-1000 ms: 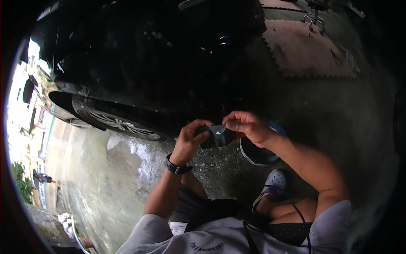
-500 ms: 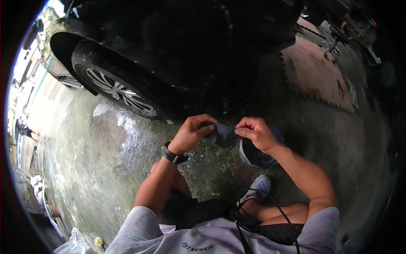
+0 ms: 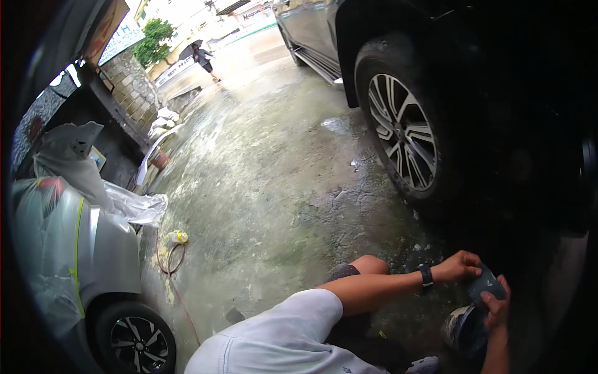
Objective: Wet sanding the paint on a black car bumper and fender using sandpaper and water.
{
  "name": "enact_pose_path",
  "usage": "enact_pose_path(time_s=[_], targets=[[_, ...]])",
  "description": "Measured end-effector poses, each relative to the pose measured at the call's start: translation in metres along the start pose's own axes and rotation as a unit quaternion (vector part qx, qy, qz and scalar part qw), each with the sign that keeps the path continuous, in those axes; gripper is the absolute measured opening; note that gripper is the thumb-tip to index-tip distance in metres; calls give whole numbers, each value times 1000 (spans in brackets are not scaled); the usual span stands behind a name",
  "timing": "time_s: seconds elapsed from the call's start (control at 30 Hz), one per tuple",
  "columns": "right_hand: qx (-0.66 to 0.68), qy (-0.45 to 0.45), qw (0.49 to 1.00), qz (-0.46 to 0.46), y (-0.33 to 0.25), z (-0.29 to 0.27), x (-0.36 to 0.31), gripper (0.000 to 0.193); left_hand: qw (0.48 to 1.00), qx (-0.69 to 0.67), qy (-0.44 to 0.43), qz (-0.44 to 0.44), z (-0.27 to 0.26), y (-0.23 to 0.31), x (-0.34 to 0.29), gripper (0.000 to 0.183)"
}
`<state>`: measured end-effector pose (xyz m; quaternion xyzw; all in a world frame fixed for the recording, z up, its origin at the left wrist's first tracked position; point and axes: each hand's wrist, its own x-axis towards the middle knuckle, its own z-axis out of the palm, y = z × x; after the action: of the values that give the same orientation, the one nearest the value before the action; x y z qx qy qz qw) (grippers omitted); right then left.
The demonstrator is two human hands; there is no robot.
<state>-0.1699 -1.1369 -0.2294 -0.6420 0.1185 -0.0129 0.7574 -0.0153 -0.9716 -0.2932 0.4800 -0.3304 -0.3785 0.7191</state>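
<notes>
Between my two hands is a small, thin, dark grey sheet (image 3: 487, 285) that looks like wet sandpaper. My left hand (image 3: 460, 267) pinches its upper left edge, fingers bent closed. On the other side my right hand (image 3: 497, 305) grips it, thumb across the near face. Just below the hands stands a bucket (image 3: 460, 325), its mouth partly covered by my right hand and forearm. What the bucket holds is too dark to make out. A dark watch (image 3: 425, 275) is on my left wrist.
A dark car with a silver-spoked wheel (image 3: 402, 131) stands beside my hands. At left is a silver car (image 3: 112, 249) partly under plastic sheeting. A thin hose (image 3: 177, 265) lies on the wet concrete (image 3: 268, 206). Far off, a person (image 3: 202, 57) walks with an umbrella.
My view has swung left, so the silver car and the street now show, and my hands sit at the lower right. Both hands still hold the grey sheet above the bucket.
</notes>
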Motion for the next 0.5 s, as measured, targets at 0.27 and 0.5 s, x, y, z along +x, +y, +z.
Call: enact_pose_path(time_s=[0.27,0.5], targets=[[-260,19,948,182,107,-131,-28,32,948,303,52,-86,-23,7,-5,27],[-740,36,636,-217,282,-195,-54,55,808,582,-18,-89,-30,-66,6,23]])
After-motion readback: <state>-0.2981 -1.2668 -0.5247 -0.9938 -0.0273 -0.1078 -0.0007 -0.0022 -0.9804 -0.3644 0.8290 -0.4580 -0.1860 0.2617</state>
